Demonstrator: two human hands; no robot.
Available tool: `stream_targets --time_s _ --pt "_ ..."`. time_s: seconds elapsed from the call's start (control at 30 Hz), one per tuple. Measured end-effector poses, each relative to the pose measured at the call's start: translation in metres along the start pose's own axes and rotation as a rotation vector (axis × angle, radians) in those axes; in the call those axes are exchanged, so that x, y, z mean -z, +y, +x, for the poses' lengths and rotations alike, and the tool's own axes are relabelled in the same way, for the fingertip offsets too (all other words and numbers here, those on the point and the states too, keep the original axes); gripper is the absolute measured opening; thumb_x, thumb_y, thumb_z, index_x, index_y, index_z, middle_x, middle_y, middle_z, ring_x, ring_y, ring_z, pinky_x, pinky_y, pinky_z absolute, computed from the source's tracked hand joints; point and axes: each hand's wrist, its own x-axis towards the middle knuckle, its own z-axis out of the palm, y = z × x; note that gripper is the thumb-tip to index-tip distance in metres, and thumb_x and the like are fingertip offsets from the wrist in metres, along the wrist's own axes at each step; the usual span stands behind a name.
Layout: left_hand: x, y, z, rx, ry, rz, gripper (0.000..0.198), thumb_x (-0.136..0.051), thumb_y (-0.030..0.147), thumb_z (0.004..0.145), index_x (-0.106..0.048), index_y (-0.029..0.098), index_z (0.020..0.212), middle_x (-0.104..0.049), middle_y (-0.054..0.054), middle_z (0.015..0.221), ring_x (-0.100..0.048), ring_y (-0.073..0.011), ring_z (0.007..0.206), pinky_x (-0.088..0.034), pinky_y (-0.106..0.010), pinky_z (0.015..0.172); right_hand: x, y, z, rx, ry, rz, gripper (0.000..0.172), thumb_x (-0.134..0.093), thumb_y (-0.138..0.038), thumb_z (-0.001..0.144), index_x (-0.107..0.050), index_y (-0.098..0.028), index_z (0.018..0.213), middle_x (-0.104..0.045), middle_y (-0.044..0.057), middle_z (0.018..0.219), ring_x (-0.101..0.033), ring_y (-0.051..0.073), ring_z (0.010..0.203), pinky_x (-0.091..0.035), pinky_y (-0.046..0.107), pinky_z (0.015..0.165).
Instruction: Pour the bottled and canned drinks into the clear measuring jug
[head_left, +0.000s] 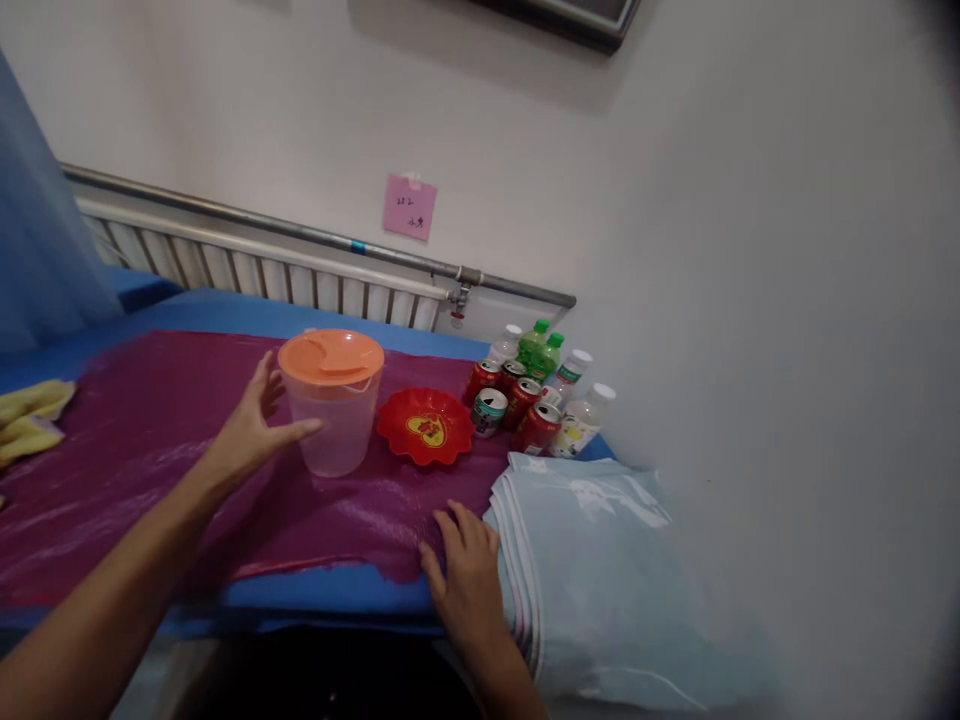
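Head cam view: left hand is up at the pitcher, fingers and thumb spread apart in a loose C around its left side. The thumb overlaps the front of it, but I honestly can't tell if the skin's actually touching. The pitcher's a cloudy see-through plastic one with an orange lid on top, standing upright on a shiny maroon sheet that's spread over a blue table.

Right hand isn't gripping anything, fingers slightly apart, palm down near the front edge of the sheet and right beside a folded pale blue blanket. Can't tell if the fingertips are resting on anything.

Just right of the pitcher there's a red wavy-edged dish with a yellow print in the middle. Past that it's a tight bunch of drinks: cans, mostly red plus a green-and-white one, with bottles behind and beside them, a couple of those green.

Far left, a yellow cloth lies crumpled on the sheet. Behind everything there's a white radiator, a metal pipe and a pink note stuck to the wall.
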Motion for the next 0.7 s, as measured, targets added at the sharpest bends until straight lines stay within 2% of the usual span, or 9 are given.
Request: stream_targets --time_s 0.07,0.13,0.3,0.47,0.6,0.7 --pt "-0.009 0.011 0.004 -0.008 0.031 -0.204 0.127 -0.078 0.060 0.058 -0.001 0.028 0.155 -0.038 -0.011 0.154 -0.048 -0.0298 0.135 -0.043 -0.051 0.113 0.000 -0.001 0.000 -0.009 0.009 0.007 0.031 -0.060 -0.022 0.089 -0.062 -0.016 0.119 -0.064 0.017 0.124 -0.058 0.032 0.113 -0.043 0.050 0.096" --pt "-0.010 0.018 0.007 -0.009 0.068 -0.278 0.133 -0.085 0.053 0.052 -0.004 0.028 0.155 -0.037 -0.011 0.154 -0.045 -0.0320 0.136 -0.038 -0.054 0.116 0.000 -0.001 0.000 -0.011 0.024 0.011 0.031 -0.062 -0.021 0.088 -0.063 -0.015 0.118 -0.064 0.018 0.123 -0.059 0.032 0.112 -0.044 0.050 0.095" --pt "-0.014 0.026 0.012 -0.061 0.168 -0.146 0.135 -0.088 0.059 0.042 -0.021 0.019 0.153 -0.033 -0.014 0.156 -0.038 -0.0318 0.141 -0.032 -0.052 0.121 -0.002 0.000 -0.001 -0.017 0.036 0.014 0.031 -0.063 -0.020 0.086 -0.064 -0.017 0.117 -0.066 0.017 0.121 -0.060 0.032 0.110 -0.045 0.050 0.094" --pt "-0.021 0.024 0.015 -0.086 0.249 -0.135 0.129 -0.088 0.063 0.040 -0.033 0.018 0.148 -0.043 -0.015 0.150 -0.044 -0.0321 0.137 -0.035 -0.055 0.119 -0.002 0.000 -0.002 -0.028 0.037 0.029 0.030 -0.063 -0.021 0.086 -0.064 -0.018 0.116 -0.066 0.015 0.122 -0.060 0.031 0.110 -0.045 0.049 0.095" --pt "-0.006 0.038 0.028 -0.140 0.354 -0.179 0.128 -0.089 0.062 0.037 -0.037 0.016 0.144 -0.046 -0.014 0.147 -0.048 -0.0293 0.133 -0.039 -0.049 0.116 -0.001 0.000 -0.002 -0.035 0.027 0.035 0.030 -0.063 -0.022 0.087 -0.064 -0.018 0.116 -0.066 0.014 0.122 -0.060 0.030 0.111 -0.045 0.048 0.095" --pt "0.011 0.051 0.045 -0.148 0.505 -0.142 0.124 -0.095 0.039 0.040 -0.035 0.013 0.145 -0.043 -0.013 0.148 -0.044 -0.0243 0.136 -0.033 -0.041 0.120 0.000 0.000 -0.002 -0.039 0.011 0.033 0.029 -0.064 -0.022 0.087 -0.064 -0.019 0.115 -0.066 0.014 0.123 -0.059 0.030 0.112 -0.045 0.048 0.096"
